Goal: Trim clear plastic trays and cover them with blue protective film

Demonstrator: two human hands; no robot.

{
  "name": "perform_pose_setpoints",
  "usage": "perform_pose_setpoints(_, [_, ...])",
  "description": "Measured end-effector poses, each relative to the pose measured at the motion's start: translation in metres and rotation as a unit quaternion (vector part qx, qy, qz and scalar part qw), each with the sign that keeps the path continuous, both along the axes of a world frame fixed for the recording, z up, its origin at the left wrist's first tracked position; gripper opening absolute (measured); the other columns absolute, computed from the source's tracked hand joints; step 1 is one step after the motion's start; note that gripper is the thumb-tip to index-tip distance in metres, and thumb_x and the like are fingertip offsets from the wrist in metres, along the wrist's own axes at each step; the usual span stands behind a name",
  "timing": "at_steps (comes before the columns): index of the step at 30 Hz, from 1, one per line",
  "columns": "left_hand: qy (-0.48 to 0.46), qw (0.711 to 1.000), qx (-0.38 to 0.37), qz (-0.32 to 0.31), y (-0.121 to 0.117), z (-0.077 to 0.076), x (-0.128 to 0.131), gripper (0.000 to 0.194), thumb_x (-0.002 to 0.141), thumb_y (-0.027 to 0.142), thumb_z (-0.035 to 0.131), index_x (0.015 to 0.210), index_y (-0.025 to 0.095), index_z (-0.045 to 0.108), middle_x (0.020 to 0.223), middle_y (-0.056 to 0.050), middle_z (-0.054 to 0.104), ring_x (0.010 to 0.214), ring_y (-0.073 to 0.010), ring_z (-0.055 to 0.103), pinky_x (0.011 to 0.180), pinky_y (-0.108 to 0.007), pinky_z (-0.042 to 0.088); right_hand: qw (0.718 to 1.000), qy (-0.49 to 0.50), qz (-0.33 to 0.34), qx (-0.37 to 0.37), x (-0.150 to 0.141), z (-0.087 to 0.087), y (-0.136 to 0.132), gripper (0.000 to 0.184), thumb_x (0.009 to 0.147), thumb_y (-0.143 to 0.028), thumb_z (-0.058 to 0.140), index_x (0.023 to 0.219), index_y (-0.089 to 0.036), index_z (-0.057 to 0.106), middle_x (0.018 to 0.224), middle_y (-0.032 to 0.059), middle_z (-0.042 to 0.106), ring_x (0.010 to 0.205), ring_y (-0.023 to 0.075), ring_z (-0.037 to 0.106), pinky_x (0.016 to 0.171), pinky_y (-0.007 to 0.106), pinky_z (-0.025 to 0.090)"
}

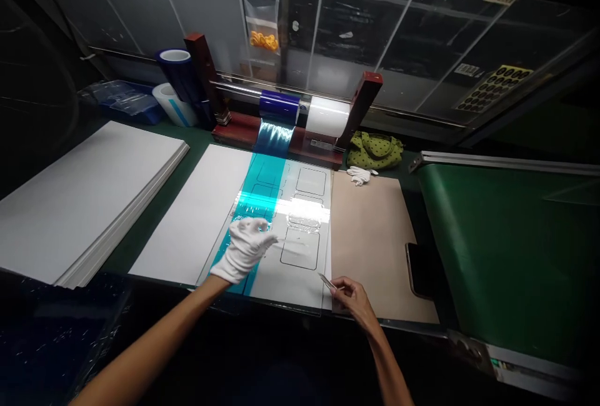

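Note:
My left hand [244, 247], in a white glove, is over a strip of blue film [262, 188] on a white sheet. Its fingers are half curled, with a gap between them and the thumb. Black rounded-rectangle outlines mark the sheet, some under the film and others under clear film [300, 245] beside it. The blue film runs down from a blue roll [279, 105] on a stand. Bare, my right hand [352, 298] pinches a thin pointed metal tool [327, 281] near the sheet's lower right corner. The tool's tip points up and left; its exact kind is unclear.
A thick stack of white sheets [89, 187] lies at left. Red-brown stand posts [365, 97] hold the rolls, including a white one [328, 116]. Brown board [370, 237], a phone [420, 270], a white glove [360, 175], a green pouch [375, 150] and a green belt [510, 256] are to the right.

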State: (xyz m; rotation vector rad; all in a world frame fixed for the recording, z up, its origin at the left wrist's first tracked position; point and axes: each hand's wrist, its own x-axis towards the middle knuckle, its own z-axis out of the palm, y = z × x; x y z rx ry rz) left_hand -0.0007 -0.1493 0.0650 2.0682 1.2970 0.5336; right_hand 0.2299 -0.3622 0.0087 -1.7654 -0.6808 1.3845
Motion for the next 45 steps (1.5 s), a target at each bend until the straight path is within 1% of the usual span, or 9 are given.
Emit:
perform_pose_setpoints(5, [0.086,0.989,0.054,-0.103,0.093,0.045,-0.023,0.03,0.079,0.051,0.059,0.08,0.025,0.074,0.1,-0.007,0.058,0.098,-0.0246,0.044,0.089,-0.043,0.029,1.0,0.009,-0.019,-0.018,-0.007,0.004,-0.007,0.038,0.066,-0.049,0.07,0.082,-0.015,0.065,0.065,-0.0016,0.052,0.055,0.0094,0.043,0.05,0.021,0.035])
perform_pose_setpoints(8, [0.132,0.981,0.063,-0.128,0.139,0.056,-0.026,0.032,0.079,0.051,0.059,0.082,0.023,0.075,0.1,-0.008,0.059,0.099,-0.0272,0.042,0.087,-0.043,0.027,0.999,0.01,-0.027,-0.029,-0.014,0.004,-0.005,0.038,0.066,-0.049,0.071,0.082,-0.015,0.066,0.064,-0.0018,0.051,0.055,0.0094,0.043,0.05,0.021,0.035])
perform_pose_setpoints(13, [0.19,0.967,0.053,-0.163,0.178,0.047,-0.015,0.034,0.075,0.051,0.061,0.081,0.022,0.076,0.1,-0.009,0.06,0.097,-0.0278,0.043,0.08,-0.037,0.029,0.999,-0.005,-0.034,-0.038,-0.024,0.004,0.0,0.037,0.067,-0.049,0.071,0.081,-0.015,0.066,0.063,-0.0019,0.05,0.055,0.01,0.042,0.05,0.022,0.036])
perform_pose_setpoints(24, [0.239,0.943,0.028,-0.229,0.206,0.018,-0.002,0.028,0.067,0.048,0.068,0.079,0.024,0.076,0.095,-0.007,0.06,0.092,-0.0246,0.046,0.075,-0.032,0.031,0.994,-0.014,-0.073,-0.081,-0.038,0.002,0.001,0.041,0.062,-0.052,0.072,0.079,-0.015,0.068,0.059,-0.0011,0.051,0.055,0.0113,0.043,0.048,0.021,0.037])
perform_pose_setpoints(31, [0.222,0.952,0.049,-0.204,0.213,0.0,-0.003,0.035,0.072,0.046,0.065,0.089,0.016,0.069,0.103,-0.005,0.058,0.095,-0.0179,0.045,0.083,-0.031,0.033,0.992,-0.036,-0.069,-0.094,-0.039,0.008,0.011,0.043,0.059,-0.055,0.072,0.078,-0.017,0.069,0.06,0.0009,0.056,0.056,0.0143,0.049,0.048,0.023,0.042])
perform_pose_setpoints(34, [0.217,0.961,0.07,-0.155,0.216,0.001,-0.014,0.05,0.068,0.053,0.067,0.103,0.017,0.066,0.105,-0.006,0.056,0.095,-0.0199,0.045,0.082,-0.031,0.033,0.993,-0.063,-0.047,-0.089,-0.039,0.015,0.021,0.045,0.06,-0.058,0.07,0.079,-0.018,0.068,0.072,0.0046,0.062,0.065,0.0192,0.057,0.051,0.025,0.045])
perform_pose_setpoints(37, [0.211,0.969,0.096,-0.08,0.205,0.008,-0.041,0.059,0.077,0.057,0.056,0.122,0.018,0.057,0.107,-0.009,0.053,0.099,-0.0228,0.044,0.084,-0.033,0.032,0.993,-0.099,-0.002,-0.059,-0.045,0.023,0.034,0.044,0.069,-0.058,0.064,0.091,-0.019,0.065,0.081,0.0075,0.066,0.076,0.0227,0.062,0.057,0.026,0.049])
perform_pose_setpoints(41, [0.218,0.969,0.115,0.02,0.147,0.006,-0.092,0.049,0.088,0.052,0.042,0.129,0.027,0.052,0.109,-0.01,0.052,0.098,-0.0257,0.044,0.083,-0.037,0.032,0.972,-0.194,0.134,-0.011,-0.069,0.034,0.06,0.038,0.087,-0.043,0.046,0.118,-0.022,0.056,0.086,0.0064,0.068,0.071,0.0188,0.063,0.065,0.028,0.05])
perform_pose_setpoints(45, [0.238,0.966,0.077,0.061,0.056,-0.018,-0.132,0.043,0.089,0.049,0.039,0.112,0.026,0.066,0.093,-0.012,0.057,0.084,-0.0263,0.047,0.068,-0.036,0.033,0.876,-0.375,0.3,0.048,-0.109,0.034,0.094,0.045,0.093,-0.016,0.029,0.128,-0.03,0.054,0.098,0.0061,0.067,0.077,0.0176,0.063,0.067,0.026,0.047])
